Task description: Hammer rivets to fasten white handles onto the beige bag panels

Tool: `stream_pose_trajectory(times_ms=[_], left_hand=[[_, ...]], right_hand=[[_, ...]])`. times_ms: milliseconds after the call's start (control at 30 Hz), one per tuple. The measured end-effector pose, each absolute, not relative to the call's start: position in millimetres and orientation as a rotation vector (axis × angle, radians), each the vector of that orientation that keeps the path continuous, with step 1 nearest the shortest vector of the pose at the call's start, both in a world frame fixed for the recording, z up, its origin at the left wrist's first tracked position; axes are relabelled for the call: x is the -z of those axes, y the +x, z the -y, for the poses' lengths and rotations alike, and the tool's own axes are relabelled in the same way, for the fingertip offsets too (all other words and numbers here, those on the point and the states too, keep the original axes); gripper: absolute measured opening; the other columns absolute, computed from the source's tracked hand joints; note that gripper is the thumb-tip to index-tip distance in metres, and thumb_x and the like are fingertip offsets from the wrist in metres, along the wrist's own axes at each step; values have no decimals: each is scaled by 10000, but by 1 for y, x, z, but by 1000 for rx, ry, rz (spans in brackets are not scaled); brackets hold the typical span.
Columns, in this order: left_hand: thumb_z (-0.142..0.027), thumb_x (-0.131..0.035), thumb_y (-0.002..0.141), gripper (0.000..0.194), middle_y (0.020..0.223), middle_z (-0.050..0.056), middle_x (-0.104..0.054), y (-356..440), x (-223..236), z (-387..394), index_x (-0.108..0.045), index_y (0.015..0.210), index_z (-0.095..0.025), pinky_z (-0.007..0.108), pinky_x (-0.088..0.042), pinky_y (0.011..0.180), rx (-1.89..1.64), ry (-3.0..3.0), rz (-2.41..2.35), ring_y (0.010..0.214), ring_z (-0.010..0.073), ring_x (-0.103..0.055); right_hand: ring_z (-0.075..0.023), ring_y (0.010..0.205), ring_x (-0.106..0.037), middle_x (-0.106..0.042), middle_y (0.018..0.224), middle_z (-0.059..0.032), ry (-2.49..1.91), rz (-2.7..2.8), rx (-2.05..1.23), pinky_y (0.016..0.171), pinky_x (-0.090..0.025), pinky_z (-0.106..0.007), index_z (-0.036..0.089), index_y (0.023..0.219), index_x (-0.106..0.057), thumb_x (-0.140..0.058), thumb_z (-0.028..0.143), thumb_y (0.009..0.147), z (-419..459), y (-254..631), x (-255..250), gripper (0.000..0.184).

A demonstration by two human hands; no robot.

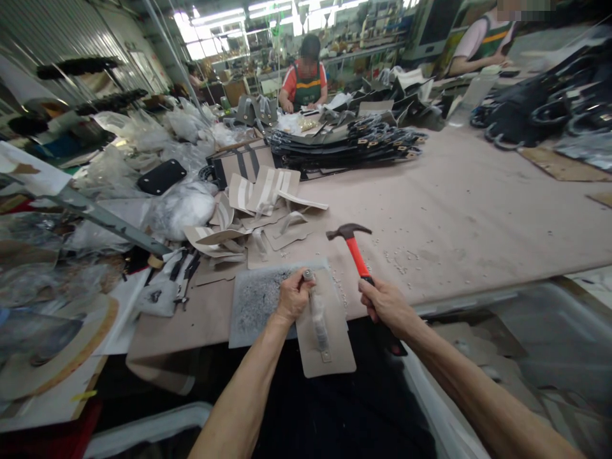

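Observation:
My right hand is closed around the black grip of a claw hammer with an orange-red shaft. The hammer's dark head is raised above the table, apart from the work. My left hand pinches a short metal punch near the top end of a beige panel. A strap handle, partly wrapped in clear film, runs along that panel. The panel lies partly on a worn pale board and overhangs the table's front edge. The punch's lower end is hidden by my fingers.
Finished-looking beige panels with handles are heaped behind the board. Dark straps are stacked farther back. Small metal bits lie scattered on the table. Plastic bags crowd the left. Co-workers sit beyond.

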State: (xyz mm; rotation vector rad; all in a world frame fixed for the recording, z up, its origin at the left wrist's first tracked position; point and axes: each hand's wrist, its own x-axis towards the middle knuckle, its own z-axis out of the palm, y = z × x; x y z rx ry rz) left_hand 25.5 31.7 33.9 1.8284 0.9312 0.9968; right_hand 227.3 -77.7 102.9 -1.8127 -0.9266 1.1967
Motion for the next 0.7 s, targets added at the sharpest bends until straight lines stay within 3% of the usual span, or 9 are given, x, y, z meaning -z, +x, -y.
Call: stream_pose_trajectory(times_ms=[167,333,533,700], left_hand=[[-236,-593,843,151,842,15,-694,27,-30,-33,-685,954,-188,235,-476,741,-1001,1805,-963,759,144,-619],[-247,-587,841,113,691,-12,-615,27,-28,-33,-672,883,-185,227,-431,638,-988,1857,-996,628,126,-544],[-252,-576,853,137,803,10,-649,27,-33,-32,-671,928,-189,238,-443,717,-966,1861,-954,741,142,-579],[-255,-574,835,107,655,-23,-572,27,-29,-34,-654,852,-186,221,-399,607,-945,1887,-1000,601,118,-504]], right_hand=[[-139,503,-414,-462,577,20,-2067,1726,-367,520,-176,-269,214,839,-459,-410,429,960,97,226,-143,251],[-134,456,-425,-551,587,-3,-2124,2156,-280,508,-129,-283,202,849,-486,-411,317,981,104,226,-162,191],[-144,464,-447,-509,556,0,-2041,1823,-29,509,-217,-266,197,856,-478,-322,409,998,106,222,-175,299],[-150,474,-470,-576,601,-21,-2178,2121,-301,512,-146,-288,205,854,-497,-401,317,976,107,225,-159,191]])
